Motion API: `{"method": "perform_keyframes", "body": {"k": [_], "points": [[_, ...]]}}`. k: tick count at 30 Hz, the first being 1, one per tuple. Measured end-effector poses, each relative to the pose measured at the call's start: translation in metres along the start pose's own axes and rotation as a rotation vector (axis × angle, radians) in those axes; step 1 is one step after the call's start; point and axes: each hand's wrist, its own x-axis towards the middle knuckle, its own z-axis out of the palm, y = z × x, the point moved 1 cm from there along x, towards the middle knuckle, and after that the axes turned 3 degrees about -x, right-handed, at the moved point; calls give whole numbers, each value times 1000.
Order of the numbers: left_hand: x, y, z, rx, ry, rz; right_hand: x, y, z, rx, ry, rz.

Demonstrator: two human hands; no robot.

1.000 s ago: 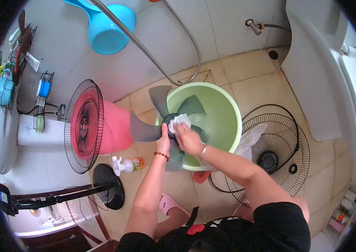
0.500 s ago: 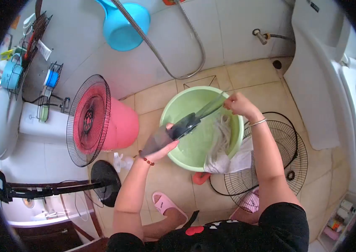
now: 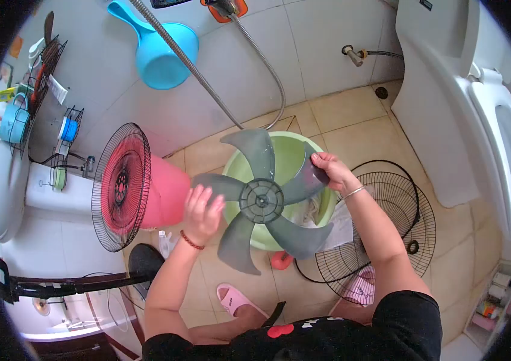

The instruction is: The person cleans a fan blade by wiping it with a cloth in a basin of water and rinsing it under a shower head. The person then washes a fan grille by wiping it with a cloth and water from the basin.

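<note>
A grey, translucent fan blade (image 3: 261,201) with several vanes hangs face-on over a light green basin (image 3: 280,245). My right hand (image 3: 333,171) pinches the tip of its upper right vane. Fingers apart and slightly blurred, my left hand (image 3: 202,213) is beside the left vane; whether it touches cannot be made out. Part of a pale wet cloth (image 3: 308,212) shows in the basin behind the blade. A white cloth (image 3: 338,227) drapes over the basin's right rim.
A black wire fan guard (image 3: 382,240) lies on the floor at the right, under my right arm. Another guard (image 3: 121,186) leans on a pink bucket (image 3: 168,192). A fan stand (image 3: 74,281) lies left. A blue dipper (image 3: 165,57) hangs near the shower hose; a toilet (image 3: 448,108) stands right.
The fan blade has turned from edge-on to face-on. My left hand has let go of its middle and moved left with fingers spread. My right hand still holds a vane.
</note>
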Motion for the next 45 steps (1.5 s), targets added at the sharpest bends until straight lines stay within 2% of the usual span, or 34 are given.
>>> {"method": "perform_keyframes", "body": {"k": [1, 4, 7, 8, 11, 12, 14, 15, 17, 18, 19, 21, 23, 25, 28, 31, 33, 34, 35, 37, 39, 40, 41, 42, 43, 44, 45], "points": [[-22, -7, 2, -2, 64, -58, 0, -2, 0, -1, 11, -6], [-85, -7, -7, -418, -224, -580, -2, -11, 14, 7, 60, -27], [-77, -6, -1, -1037, -365, -1382, 11, -4, 26, 36, 116, -43], [-71, -9, -1, -1152, -408, -1333, 20, 6, 27, 47, 121, -44], [-36, 4, -7, -1793, -216, -1385, 44, 40, 40, -25, 117, -46], [-34, 5, -6, -1776, -310, -1523, 48, 48, 49, -65, 114, -46], [-37, 7, -6, -1725, -508, -1792, 56, 64, 67, -390, 159, -34], [-42, 6, -4, -1672, -501, -1858, 59, 68, 73, -555, 177, -34], [-56, 2, 4, -1559, -497, -1978, 52, 67, 64, -1370, 398, -55], [-59, 1, 4, -1437, -411, -1895, 45, 66, 57, -1775, 507, -71], [-47, 3, -1, -1390, -412, -1918, 37, 71, 55, -2181, 610, -88], [-14, 2, -5, -1310, -416, -1945, 15, 99, 52, -2419, 133, -17], [-7, -5, 9, -1303, -455, -1929, 18, 105, 41, -2384, -348, 198], [-6, -17, 27, -1285, -535, -1903, 45, 103, 28, -2033, -780, 518], [6, -26, 41, -1178, -569, -1871, 61, 110, -18, -1877, 131, 96], [24, -12, 44, -995, -697, -1797, 70, 139, -12, -1780, 699, -138], [49, -10, 43, -831, -754, -1696, 65, 112, 7, -1350, 347, -87], [-4, -16, 85, -1008, -715, -1740, 54, 94, 34, -1113, 305, -171], [-9, -4, 93, -1141, -398, -1681, 45, 78, 64, -873, 259, -247], [-36, -4, 113, -1188, -573, -1628, 43, 65, 107, -775, 94, -349], [-35, -4, 110, -1250, -810, -1888, 39, 64, 136, -1195, 107, -496], [-32, -3, 108, -1424, -812, -1980, 38, 74, 126, -1235, 165, -477], [-30, 9, 100, -1372, -585, -1856, 43, 92, 114, -1275, 219, -467], [-47, 11, 107, -1360, -466, -1728, 52, 103, 104, -1308, 273, -462], [-63, 9, 114, -1338, -354, -1603, 61, 104, 85, -1374, 244, -270], [-53, 12, 107, -1354, -314, -1532, 68, 101, 64, -1429, 205, -64], [-49, 12, 102, -1345, -341, -1568, 62, 77, 64, -1490, 324, -19]]}}
